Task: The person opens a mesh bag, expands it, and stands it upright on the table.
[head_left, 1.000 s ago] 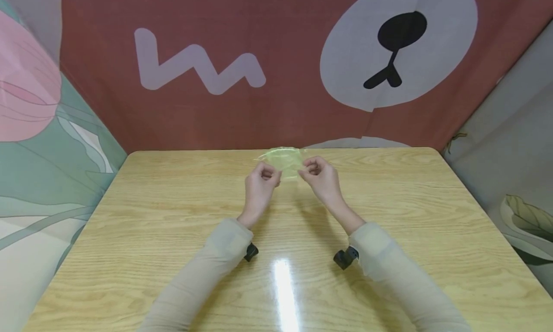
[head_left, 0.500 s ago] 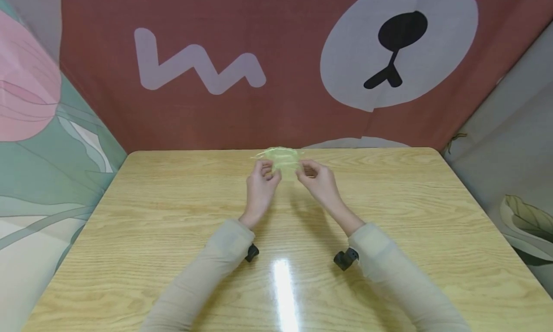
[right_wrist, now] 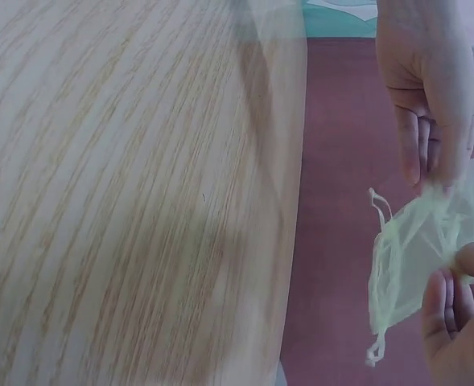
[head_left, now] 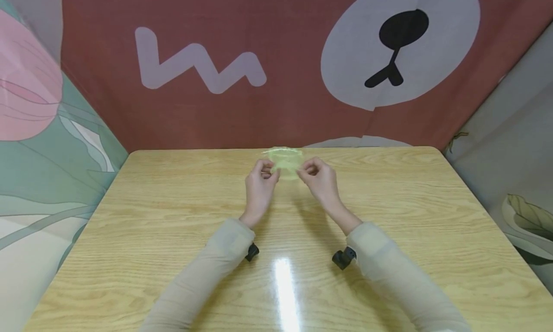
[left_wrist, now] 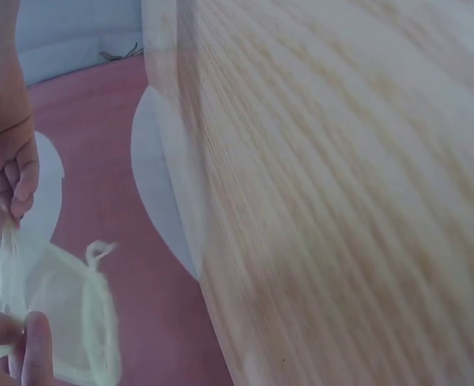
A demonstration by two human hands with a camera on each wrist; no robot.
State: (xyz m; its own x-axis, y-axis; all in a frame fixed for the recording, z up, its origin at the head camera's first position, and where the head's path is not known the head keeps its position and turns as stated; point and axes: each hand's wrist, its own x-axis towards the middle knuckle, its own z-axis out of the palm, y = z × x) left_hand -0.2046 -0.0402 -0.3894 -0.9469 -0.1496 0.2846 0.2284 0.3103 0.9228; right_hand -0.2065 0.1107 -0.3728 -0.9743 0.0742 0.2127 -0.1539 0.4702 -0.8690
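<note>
We see a sheer yellow-green pouch (head_left: 287, 161) held up at the upper centre of the head view, between a person's two hands. The left hand (head_left: 260, 188), left of centre, pinches one side of it between thumb and fingers; the right hand (head_left: 321, 182), right of centre, pinches the other. In the right wrist view, at lower right, we make out a thin cord (right_wrist: 374, 351) at the pouch's edge. Pale sleeves (head_left: 198, 274) reach in from the bottom of the head view, above a wood-grain table (head_left: 129, 236). Behind, we find a red cloth (head_left: 294, 111) across the top and a flowered cloth (head_left: 30, 173) at left.
</note>
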